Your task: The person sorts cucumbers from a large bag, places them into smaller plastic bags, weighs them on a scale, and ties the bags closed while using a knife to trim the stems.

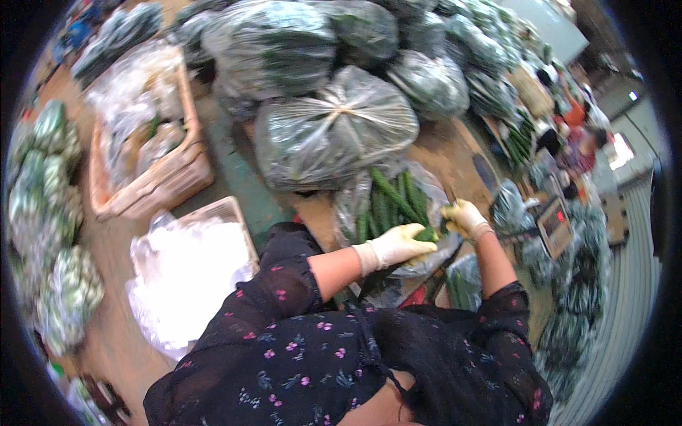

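Note:
My left hand [398,246], in a pale glove, grips a green cucumber [427,235] by its end over an open clear plastic bag. More long dark-green cucumbers [387,202] lie side by side in that bag [344,206]. Just to the right, my right hand [465,218], gloved too, is closed with its fingertips close to the cucumber's end. Something thin and dark shows at its fingers, too small to name. Below my right forearm, more cucumbers [462,284] lie in another plastic bag.
Large filled plastic bags [337,131] are piled ahead. An orange crate [199,170] holding plastic-wrapped produce and a pale crate [245,227] with white plastic sheets stand on the left. A scale display [554,226] is at right, near more bags. Other people [579,149] are far right.

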Motion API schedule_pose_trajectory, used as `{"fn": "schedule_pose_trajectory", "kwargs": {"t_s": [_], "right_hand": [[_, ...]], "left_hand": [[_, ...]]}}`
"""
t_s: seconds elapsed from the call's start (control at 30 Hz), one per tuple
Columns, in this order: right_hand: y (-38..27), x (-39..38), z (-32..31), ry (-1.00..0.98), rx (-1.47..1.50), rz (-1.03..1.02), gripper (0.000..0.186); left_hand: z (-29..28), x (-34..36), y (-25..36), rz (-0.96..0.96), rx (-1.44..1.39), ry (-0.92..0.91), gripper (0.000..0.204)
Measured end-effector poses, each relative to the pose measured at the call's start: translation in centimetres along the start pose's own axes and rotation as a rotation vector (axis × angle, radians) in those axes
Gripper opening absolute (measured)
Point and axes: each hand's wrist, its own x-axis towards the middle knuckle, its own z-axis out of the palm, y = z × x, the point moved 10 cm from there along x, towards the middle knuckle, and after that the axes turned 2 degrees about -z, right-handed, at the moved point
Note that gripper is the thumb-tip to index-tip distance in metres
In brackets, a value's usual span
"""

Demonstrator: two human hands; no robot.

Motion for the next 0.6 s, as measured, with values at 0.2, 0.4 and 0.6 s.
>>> {"fn": "schedule_pose_trajectory", "kwargs": {"t_s": [0.2,0.4,0.6], "right_hand": [[-19.2,-2.5,10.1,-0.324,0.092,-0.406,0.044],[-35.0,-11.8,10.0,-0.383,0.695,-0.915,0.046],[-18.7,-7.8,3.1,0.003,0.276,-0.547,0.03]], "left_hand": [[-0.5,-0.4,-2.0,-0.146,-0.121,-0.024,0.029],[-3.4,-0.5,-1.7,-0.218,-0.423,0.147,0.036],[-5.6,0.7,-1.4,-0.112,-0.764,0.233,0.039]]}}
